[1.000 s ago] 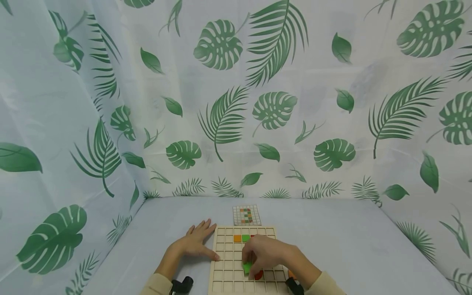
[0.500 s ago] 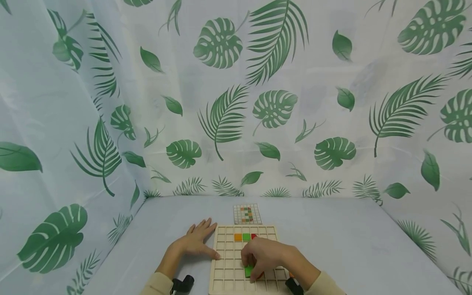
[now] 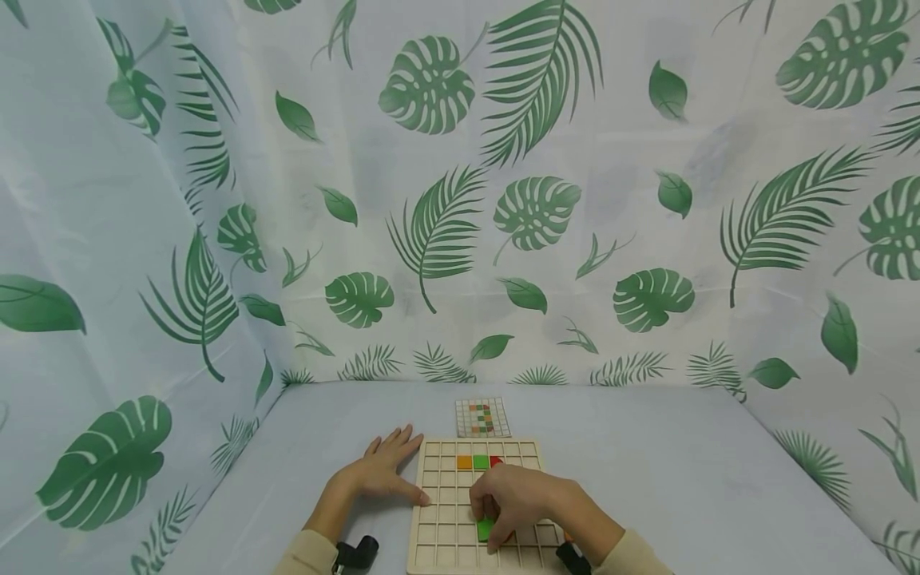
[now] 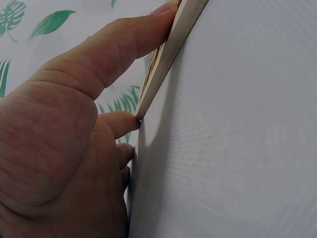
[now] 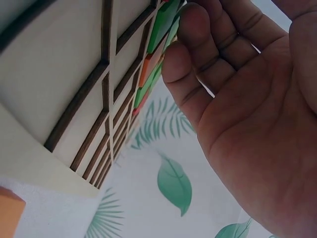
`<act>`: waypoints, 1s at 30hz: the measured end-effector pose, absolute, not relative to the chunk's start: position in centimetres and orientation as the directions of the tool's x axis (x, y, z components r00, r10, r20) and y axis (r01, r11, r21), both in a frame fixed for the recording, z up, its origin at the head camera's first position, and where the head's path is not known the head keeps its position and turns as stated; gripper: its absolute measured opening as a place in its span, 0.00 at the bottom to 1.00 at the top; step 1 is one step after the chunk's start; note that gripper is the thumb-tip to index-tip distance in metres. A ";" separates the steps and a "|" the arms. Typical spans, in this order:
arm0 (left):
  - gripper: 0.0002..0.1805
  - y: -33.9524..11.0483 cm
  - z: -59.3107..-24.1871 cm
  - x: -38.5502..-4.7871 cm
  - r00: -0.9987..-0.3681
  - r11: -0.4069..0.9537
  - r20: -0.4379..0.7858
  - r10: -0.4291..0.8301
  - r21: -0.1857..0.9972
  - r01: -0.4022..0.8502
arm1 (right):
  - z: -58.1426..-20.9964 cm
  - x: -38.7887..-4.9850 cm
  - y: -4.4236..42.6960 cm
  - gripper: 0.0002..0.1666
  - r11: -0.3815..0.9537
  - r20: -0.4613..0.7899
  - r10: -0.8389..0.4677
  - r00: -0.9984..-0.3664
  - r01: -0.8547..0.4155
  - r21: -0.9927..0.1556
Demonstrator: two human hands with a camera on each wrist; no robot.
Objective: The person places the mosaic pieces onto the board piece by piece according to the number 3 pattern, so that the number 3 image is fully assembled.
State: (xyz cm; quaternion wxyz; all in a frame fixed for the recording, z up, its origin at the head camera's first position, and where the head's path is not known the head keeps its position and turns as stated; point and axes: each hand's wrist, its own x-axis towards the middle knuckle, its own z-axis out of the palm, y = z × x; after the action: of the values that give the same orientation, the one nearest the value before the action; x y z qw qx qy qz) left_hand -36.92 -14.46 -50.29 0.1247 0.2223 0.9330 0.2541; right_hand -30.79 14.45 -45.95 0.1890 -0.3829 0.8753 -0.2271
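Observation:
A wooden grid board lies in front of me. My left hand is spread at its left edge, the thumb touching the frame; in the left wrist view the thumb and a fingertip meet the board's side. My right hand bends over the board's middle, pinching a green square tile between thumb and fingers at a cell. Under that hand, other pieces are mostly hidden. Along an upper row sit an orange tile, a green tile and a partly covered red piece.
Behind the board lies a small gridded pattern card with coloured squares. An orange block rests beside the board's right edge. A white cloth with green leaves hangs at the back and sides.
The green tile under my right hand has shifted slightly towards me and sits straighter. A red piece beside the thumb, visible earlier, is now mostly covered. My left hand stays in place.

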 end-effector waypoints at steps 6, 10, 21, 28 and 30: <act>0.66 -14.5 -50.4 -37.0 -0.869 0.773 -0.114 0.482 0.522 0.360 | -45.9 -30.8 14.5 0.16 0.602 -0.160 -0.756 -0.635 -0.578 -0.551; 0.67 -14.5 -50.1 -36.8 -0.868 0.764 -0.112 0.485 0.538 0.357 | -46.0 -30.9 14.6 0.16 0.593 -0.164 -0.761 -0.628 -0.570 -0.569; 0.66 -14.4 -50.1 -36.8 -0.867 0.759 -0.108 0.486 0.543 0.358 | -45.7 -30.9 14.8 0.16 0.571 -0.153 -0.774 -0.614 -0.574 -0.587; 0.66 -14.5 -50.0 -36.8 -0.869 0.762 -0.105 0.484 0.539 0.359 | -45.7 -30.9 14.9 0.12 0.562 -0.154 -0.778 -0.609 -0.565 -0.604; 0.66 -14.5 -50.1 -36.9 -0.869 0.761 -0.105 0.483 0.540 0.358 | -45.7 -30.9 14.8 0.11 0.565 -0.158 -0.774 -0.613 -0.556 -0.610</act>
State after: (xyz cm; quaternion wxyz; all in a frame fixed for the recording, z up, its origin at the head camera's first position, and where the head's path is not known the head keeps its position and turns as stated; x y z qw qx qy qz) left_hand -36.87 -14.49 -50.06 0.1196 0.2260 0.9308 0.2611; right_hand -30.89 14.78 -45.70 0.2096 -0.3869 0.8593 -0.2608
